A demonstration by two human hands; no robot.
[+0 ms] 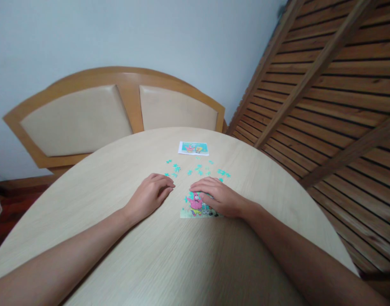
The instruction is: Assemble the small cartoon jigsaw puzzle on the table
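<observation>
A partly assembled jigsaw puzzle (195,208) lies flat on the round table, showing a pink starfish figure on a teal and green ground. My right hand (216,193) lies over its upper right part, fingers stretched to the left, and hides some of the picture. My left hand (153,189) rests on the table left of the puzzle, apart from it. Its fingers are loosely bent, with a gap by the thumb and nothing visible in them. Loose teal puzzle pieces (176,168) are scattered beyond my left hand, and more teal pieces (224,173) beyond my right.
Behind the loose pieces lies a reference picture card (195,148) with a white border. The pale wooden table (112,250) has a curved edge. A padded wooden chair back (125,76) stands at its far side, and a slatted wooden panel (322,76) rises on the right.
</observation>
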